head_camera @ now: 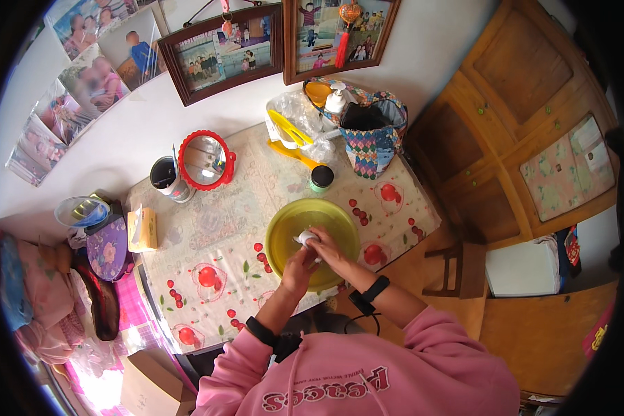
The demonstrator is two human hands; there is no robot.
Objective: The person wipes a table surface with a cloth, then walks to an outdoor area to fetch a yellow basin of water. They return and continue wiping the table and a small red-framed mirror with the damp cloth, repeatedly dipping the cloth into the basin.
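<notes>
A yellow-green plastic basin [279,221] stands on a table with a fruit-patterned cover [213,307], and water seems to be in it. Over the basin, both hands hold a small bunched white cloth [307,237]. My right hand [326,249] grips it from the right. My left hand [300,268] is close against its lower left side, fingers bent around the lower end. The fingers hide part of the cloth. A small jar with a black lid [322,178] stands just behind the basin.
A red-framed mirror [204,160], a cup [172,179] and a tissue pack [142,230] stand at the left. At the back are a yellow brush [294,153], a plastic container with bags [291,117] and a patterned fabric bag [372,145]. A wooden cabinet [494,135] rises at the right.
</notes>
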